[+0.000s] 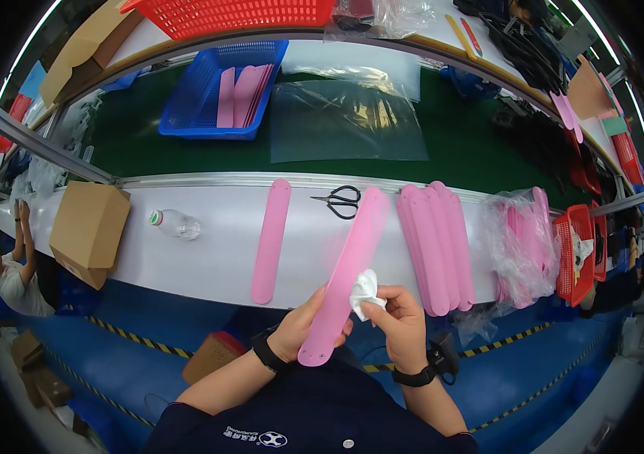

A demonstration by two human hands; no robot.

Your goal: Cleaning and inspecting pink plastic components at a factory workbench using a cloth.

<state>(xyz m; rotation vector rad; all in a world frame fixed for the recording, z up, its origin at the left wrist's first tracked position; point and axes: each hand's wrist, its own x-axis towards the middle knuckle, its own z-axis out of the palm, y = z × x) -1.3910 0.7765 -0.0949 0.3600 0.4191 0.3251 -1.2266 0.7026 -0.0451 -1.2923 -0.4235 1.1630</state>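
Note:
My left hand (303, 327) grips the lower part of a long pink strip (347, 276) with rounded ends and small holes near its lower end. The strip is held tilted over the table's near edge, its far end leaning right. A crumpled white cloth (365, 295) is pinched in my right hand (401, 321), right beside the strip's surface. Another pink strip (272, 242) lies alone on the white table to the left. Several overlapping pink strips (435, 250) form a pile on the right.
Black-handled scissors (342, 202), a clear bottle (176, 225) and a cardboard box (90, 231) stand or lie on the table. At the right are bagged pink strips (522, 242) and a red basket (575, 257). Behind, a blue basket (216, 91) and plastic sheets (344, 121) rest on a green surface.

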